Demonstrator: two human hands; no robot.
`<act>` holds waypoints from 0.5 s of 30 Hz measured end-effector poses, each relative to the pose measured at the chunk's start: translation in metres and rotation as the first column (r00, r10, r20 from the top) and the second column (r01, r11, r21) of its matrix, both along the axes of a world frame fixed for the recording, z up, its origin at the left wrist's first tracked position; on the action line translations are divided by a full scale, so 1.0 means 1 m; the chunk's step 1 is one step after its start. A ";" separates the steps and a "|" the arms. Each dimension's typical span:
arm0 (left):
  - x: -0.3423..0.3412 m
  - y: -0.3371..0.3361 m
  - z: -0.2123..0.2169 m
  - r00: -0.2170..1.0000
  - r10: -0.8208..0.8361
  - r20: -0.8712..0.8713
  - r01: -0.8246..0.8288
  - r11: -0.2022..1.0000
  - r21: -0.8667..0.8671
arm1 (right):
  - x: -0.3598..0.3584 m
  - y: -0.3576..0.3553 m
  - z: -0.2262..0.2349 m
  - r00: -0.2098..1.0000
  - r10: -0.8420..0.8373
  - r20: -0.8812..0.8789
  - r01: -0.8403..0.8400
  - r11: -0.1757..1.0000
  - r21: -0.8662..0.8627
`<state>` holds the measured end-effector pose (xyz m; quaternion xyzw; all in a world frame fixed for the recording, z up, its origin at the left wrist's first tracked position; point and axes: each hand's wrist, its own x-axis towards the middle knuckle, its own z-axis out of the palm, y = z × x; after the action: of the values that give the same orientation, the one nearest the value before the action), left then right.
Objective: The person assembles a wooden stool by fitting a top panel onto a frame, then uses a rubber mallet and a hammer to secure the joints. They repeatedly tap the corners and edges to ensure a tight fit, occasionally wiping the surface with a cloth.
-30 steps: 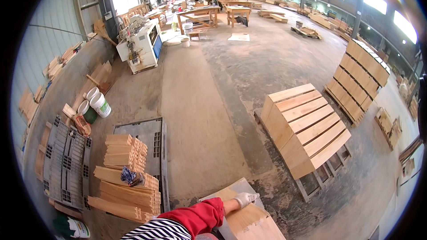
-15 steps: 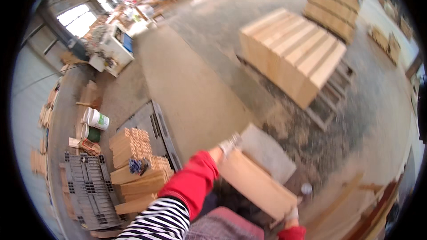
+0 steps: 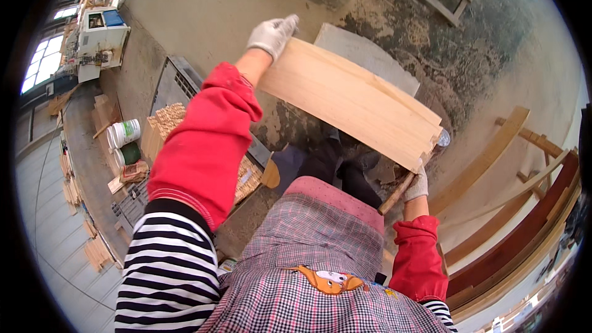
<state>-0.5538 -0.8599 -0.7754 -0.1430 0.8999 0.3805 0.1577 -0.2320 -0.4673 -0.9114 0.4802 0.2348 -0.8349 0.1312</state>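
Observation:
Both my hands wear pale gloves and carry a short stack of light wooden boards (image 3: 351, 102), slanting from upper left to lower right. My left hand (image 3: 272, 36) is closed at the boards' far left end, its fingers partly hidden. At the near right corner my right hand (image 3: 417, 186) is closed against the end, where several board edges show stepped. A brown wooden stick (image 3: 396, 193) runs beside my right palm; whether that hand grips it too is unclear. Behind the boards, a grey flat panel (image 3: 370, 55) shows in part.
Stacked wood pieces (image 3: 249, 180) lie left of my legs, partly behind my left arm. White buckets (image 3: 125, 132) stand farther left. Curved wooden beams (image 3: 484, 163) lean at the right. A pallet (image 3: 441, 0) with a wood stack is at the top. A clear round object (image 3: 444, 138) sits beyond the boards' right end.
The view has tipped downward, so my apron and legs show more. The boards and both hands now appear higher in the picture. Both hands have kept hold of the boards.

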 end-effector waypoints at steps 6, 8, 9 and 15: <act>0.009 -0.013 -0.002 0.997 0.023 -0.073 -0.012 0.990 0.143 | 0.025 -0.034 -0.049 0.955 -0.125 0.267 0.116 0.992 0.052; 0.008 -0.015 0.000 0.997 0.030 -0.069 -0.015 0.978 0.206 | 0.025 -0.052 -0.065 0.936 -0.218 0.275 0.209 0.976 0.063; 0.003 -0.014 0.001 0.998 0.035 -0.052 -0.023 0.974 0.225 | 0.023 -0.059 -0.075 0.928 -0.265 0.262 0.258 0.964 0.060; 0.003 -0.035 -0.006 0.984 0.022 0.175 -0.141 0.697 0.703 | 0.043 -0.075 -0.081 0.907 -0.176 0.382 0.263 0.946 -0.188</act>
<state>-0.5510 -0.8948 -0.7816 -0.1394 0.6606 0.6932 0.2524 -0.1890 -0.5422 -0.9921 0.6295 0.0504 -0.7639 0.1327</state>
